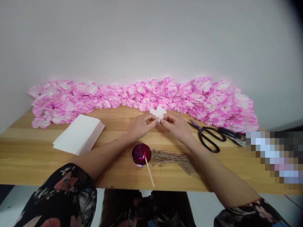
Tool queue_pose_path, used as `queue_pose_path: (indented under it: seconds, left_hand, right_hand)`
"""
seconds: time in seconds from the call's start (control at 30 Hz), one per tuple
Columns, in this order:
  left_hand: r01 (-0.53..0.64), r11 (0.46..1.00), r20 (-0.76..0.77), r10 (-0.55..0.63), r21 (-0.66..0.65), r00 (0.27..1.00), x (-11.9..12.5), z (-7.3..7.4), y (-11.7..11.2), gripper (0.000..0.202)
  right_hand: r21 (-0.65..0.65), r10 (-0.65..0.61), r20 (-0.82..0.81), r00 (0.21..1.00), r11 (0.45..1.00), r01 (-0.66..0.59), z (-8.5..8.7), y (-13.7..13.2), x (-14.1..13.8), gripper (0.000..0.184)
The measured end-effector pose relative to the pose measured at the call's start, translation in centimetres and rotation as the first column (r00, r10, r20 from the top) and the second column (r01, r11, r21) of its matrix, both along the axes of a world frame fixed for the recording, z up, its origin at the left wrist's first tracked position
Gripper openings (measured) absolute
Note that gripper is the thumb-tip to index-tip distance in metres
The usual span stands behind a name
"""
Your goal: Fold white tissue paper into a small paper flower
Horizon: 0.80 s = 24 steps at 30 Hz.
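Note:
Both hands meet over the middle of the wooden table (pixel 28 157). My left hand (pixel 142 123) and my right hand (pixel 175 125) each pinch a small folded white paper piece (pixel 158 113) held between them, its fanned top sticking up above the fingertips. Just in front of the hands sits a small cup of dark red dye (pixel 141 154) with a thin stick (pixel 149 171) leaning out of it. A bundle of brown twine pieces (pixel 176 159) lies to the cup's right, partly under my right forearm.
A stack of white paper sheets (pixel 79 134) lies at the left. Black scissors (pixel 209 135) lie at the right, with a second pair (pixel 233 135) beyond. Several pink-and-white paper flowers (pixel 146 94) line the wall along the table's back edge.

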<state>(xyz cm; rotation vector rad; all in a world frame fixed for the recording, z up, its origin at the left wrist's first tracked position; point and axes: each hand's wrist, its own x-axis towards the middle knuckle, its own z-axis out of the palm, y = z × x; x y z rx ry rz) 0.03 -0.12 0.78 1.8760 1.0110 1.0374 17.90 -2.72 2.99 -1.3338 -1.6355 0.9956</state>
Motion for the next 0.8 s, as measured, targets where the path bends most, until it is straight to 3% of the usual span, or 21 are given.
queue_pose_path:
  seconds: [0.23, 0.37, 0.47, 0.63, 0.7, 0.8]
  left_hand:
    - [0.057, 0.996, 0.124, -0.048, -0.066, 0.991, -0.2, -0.4, 0.4, 0.014]
    - [0.06, 0.989, 0.179, -0.036, -0.134, 0.983, -0.2, -0.2, 0.5, 0.014]
    - [0.068, 0.987, 0.197, -0.037, -0.148, 0.98, -0.2, -0.1, 0.4, 0.014]
    - [0.085, 0.992, 0.151, -0.07, -0.096, 0.986, -0.2, -0.1, 0.3, 0.016]
    - [0.095, 0.992, 0.131, -0.084, -0.078, 0.988, -0.2, -0.2, 0.3, 0.016]
    - [0.069, 0.995, 0.151, -0.057, -0.077, 0.987, -0.3, -0.4, 0.4, 0.015]
  right_hand:
    - [-0.174, -0.032, -0.231, 0.972, 0.985, -0.009, -0.3, 0.7, 0.7, 0.025]
    - [-0.223, -0.066, -0.271, 0.96, 0.975, 0.004, -0.5, 0.9, 1.3, 0.028]
    - [-0.161, -0.075, -0.176, 0.982, 0.986, 0.046, -0.2, 0.7, 1.3, 0.032]
    - [0.104, -0.077, 0.201, 0.976, 0.993, 0.057, 0.8, -0.3, 0.5, 0.038]
    - [0.143, -0.078, 0.248, 0.966, 0.989, 0.044, 0.8, -0.4, 0.3, 0.032]
    - [0.096, -0.059, 0.193, 0.979, 0.994, 0.041, 0.4, -0.2, 0.3, 0.023]
